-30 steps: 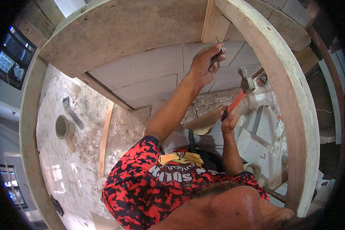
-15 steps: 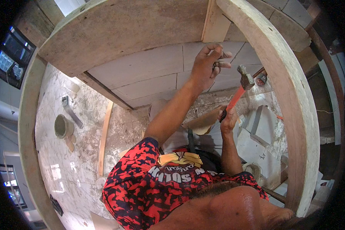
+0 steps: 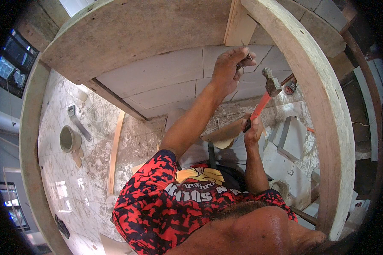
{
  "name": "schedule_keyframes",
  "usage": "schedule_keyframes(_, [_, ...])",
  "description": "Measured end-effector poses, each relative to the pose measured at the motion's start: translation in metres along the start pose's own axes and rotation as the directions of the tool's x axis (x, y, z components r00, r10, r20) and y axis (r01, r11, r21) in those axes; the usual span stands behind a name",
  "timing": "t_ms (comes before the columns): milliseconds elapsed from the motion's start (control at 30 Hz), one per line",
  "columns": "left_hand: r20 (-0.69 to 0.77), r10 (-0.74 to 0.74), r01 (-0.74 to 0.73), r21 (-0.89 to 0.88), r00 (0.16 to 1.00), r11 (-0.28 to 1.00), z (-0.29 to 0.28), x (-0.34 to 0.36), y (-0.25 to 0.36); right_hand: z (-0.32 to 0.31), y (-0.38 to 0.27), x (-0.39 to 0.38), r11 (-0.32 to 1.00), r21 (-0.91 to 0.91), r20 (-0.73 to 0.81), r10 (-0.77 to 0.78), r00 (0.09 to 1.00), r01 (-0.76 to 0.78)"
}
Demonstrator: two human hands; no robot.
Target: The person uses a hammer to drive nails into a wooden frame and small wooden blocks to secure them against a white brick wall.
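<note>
Nail (image 3: 247, 52) pinched in left hand (image 3: 227, 68) fingertips, tip set against the wooden batten (image 3: 238, 25), shaft tilted out from the wood; fingers narrow around it, likely to steady it for a strike. Just right of that grip, below it: hammer (image 3: 268, 91), steel head up, red-orange handle, right hand (image 3: 253, 129) wrapped tight low on the handle, probably for swing leverage. Head hangs near the nail, not touching. Right of both grips, a curved wooden beam (image 3: 319, 110) runs down; above the left hand, a wide flat board (image 3: 140, 29). Behind the hands, a grey block wall (image 3: 157, 80). Far left of the grips, down on the floor (image 3: 64, 178): a round cup (image 3: 68, 139), a metal tool (image 3: 78, 123), a loose wood strip (image 3: 115, 148). Person wears a red and black shirt (image 3: 153, 204).
</note>
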State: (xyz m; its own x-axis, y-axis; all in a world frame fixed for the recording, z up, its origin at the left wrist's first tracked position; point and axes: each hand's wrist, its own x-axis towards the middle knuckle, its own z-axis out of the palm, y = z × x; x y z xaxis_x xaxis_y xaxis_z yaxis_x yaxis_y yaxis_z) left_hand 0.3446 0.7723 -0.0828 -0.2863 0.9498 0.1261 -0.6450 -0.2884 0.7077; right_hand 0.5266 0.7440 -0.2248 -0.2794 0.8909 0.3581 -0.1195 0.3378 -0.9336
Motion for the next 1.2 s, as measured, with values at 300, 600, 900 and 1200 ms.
schedule_keyframes(300, [-0.001,-0.14,0.137,-0.197,0.99,0.971,-0.005,-0.008,-0.002,0.0,-0.004,-0.003,0.998,0.05,0.026,-0.042,0.999,0.04])
schedule_keyframes(600, [-0.047,-0.14,0.088,-0.575,0.989,0.813,-0.017,-0.063,-0.051,0.026,-0.043,0.011,0.99,-0.142,-0.027,-0.008,1.0,0.004])
schedule_keyframes(900, [-0.156,-0.126,0.046,-0.436,0.98,0.899,-0.023,-0.078,-0.062,0.033,-0.047,0.007,0.972,-0.195,0.068,-0.118,0.991,0.129])
schedule_keyframes(1200, [-0.284,-0.112,-0.04,-0.479,0.952,0.877,-0.066,-0.07,-0.08,0.034,-0.059,0.002,0.963,-0.265,0.127,-0.016,0.992,0.05])
